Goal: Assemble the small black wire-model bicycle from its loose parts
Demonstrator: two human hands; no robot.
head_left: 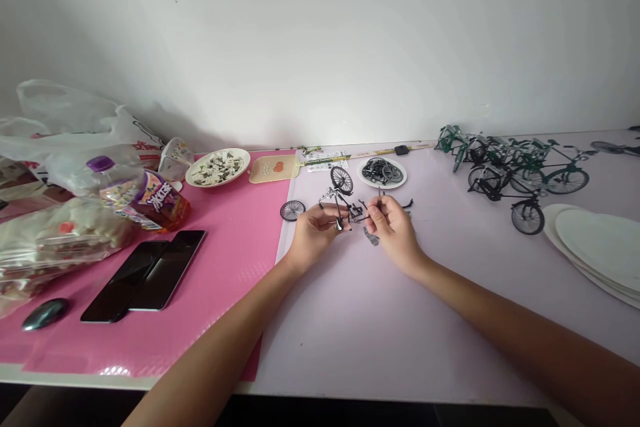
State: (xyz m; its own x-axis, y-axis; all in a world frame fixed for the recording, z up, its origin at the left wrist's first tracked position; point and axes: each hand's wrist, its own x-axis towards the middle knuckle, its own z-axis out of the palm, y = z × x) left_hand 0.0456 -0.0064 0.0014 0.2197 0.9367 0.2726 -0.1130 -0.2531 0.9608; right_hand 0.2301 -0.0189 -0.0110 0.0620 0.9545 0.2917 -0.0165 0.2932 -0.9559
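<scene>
Between the fingers of my left hand (317, 230) is a small black model bicycle frame (342, 201), tilted, with one spoked wheel (341, 181) fitted at its far end. My right hand (393, 228) pinches a small dark part close to the frame; its exact kind is too small to make out. A loose wheel (293, 211) lies left of my left hand, at the edge of the pink mat. Below and between the hands rests a small grey piece (371, 235). A thin black part (409, 203) shows just behind my right hand.
Behind the hands stands a white plate of black parts (383, 173). Several assembled model bicycles (529, 177) are at the right, near stacked white plates (600, 247). Two phones (170, 270), a drink bottle (145, 197), bags (65, 240) and a bowl of pieces (218, 168) occupy the left.
</scene>
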